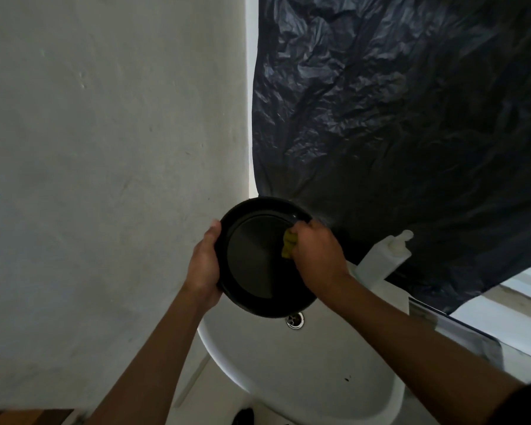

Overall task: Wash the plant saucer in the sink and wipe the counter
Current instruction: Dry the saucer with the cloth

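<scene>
While the left hand (203, 265) is gripping the black saucer (258, 259) over the sink (319, 363), the right hand (316, 253), clutching a yellow sponge (288, 245), should be scrubbing along the rim.

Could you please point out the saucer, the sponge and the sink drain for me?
saucer (255, 256): head view, flat inner base.
sponge (288, 246): head view, visible yellow edge.
sink drain (295, 321): head view, metal ring.

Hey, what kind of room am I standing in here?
Likely a washroom or bathroom: a white basin with a drain, a pump bottle by its edge, and a saucer held over it with a yellow sponge against it.
</scene>
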